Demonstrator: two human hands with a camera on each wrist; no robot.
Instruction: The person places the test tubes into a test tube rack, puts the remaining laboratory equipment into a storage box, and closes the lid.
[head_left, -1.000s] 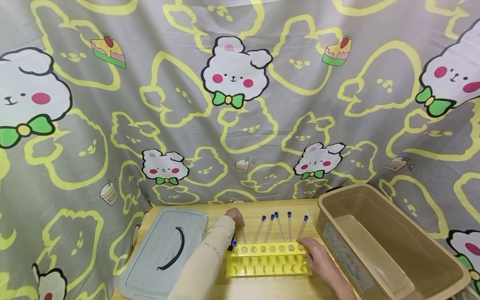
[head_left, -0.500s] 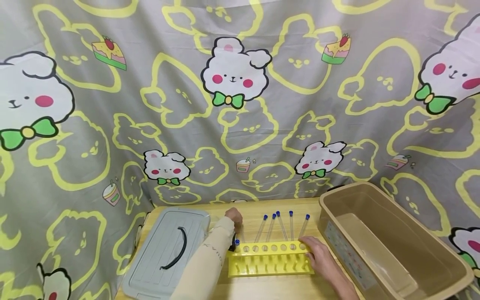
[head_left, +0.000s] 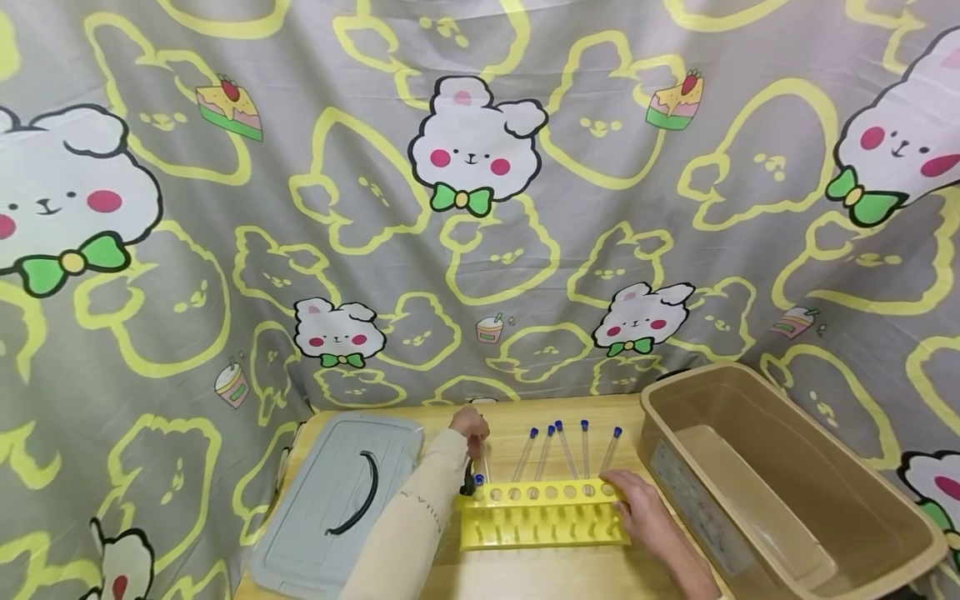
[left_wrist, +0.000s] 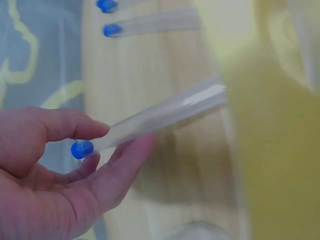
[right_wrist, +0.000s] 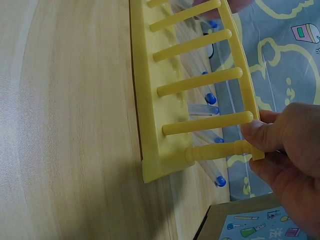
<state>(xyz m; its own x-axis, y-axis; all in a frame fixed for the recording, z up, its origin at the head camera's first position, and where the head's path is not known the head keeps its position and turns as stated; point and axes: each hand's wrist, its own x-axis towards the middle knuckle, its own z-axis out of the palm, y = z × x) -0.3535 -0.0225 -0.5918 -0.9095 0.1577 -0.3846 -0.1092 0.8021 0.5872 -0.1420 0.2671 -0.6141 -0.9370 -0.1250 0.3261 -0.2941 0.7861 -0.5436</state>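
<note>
My left hand [head_left: 470,423] is behind the left end of a yellow test tube rack [head_left: 543,539]. Its thumb and fingers pinch a clear test tube [left_wrist: 165,112] close to the blue cap [left_wrist: 82,149], and the tube's far end runs behind the rack's edge in the left wrist view. At the rack's right end, my right hand [head_left: 641,504] grips the top plate between thumb and fingers, as the right wrist view shows. A blue-capped tube [head_left: 479,480] sits in the leftmost hole. Several other capped test tubes [head_left: 585,450] lie on the table behind the rack.
A grey lid [head_left: 315,500] with a black handle lies on the left of the wooden table [head_left: 442,575]. To the right stands a deep brown bin [head_left: 675,450]. A patterned curtain [head_left: 525,250] hangs behind the table.
The head view has shifted slightly, so everything sits a little further right. Both hands keep their holds, and a bit more of the pinched test tube shows below the left hand than half a second ago.
</note>
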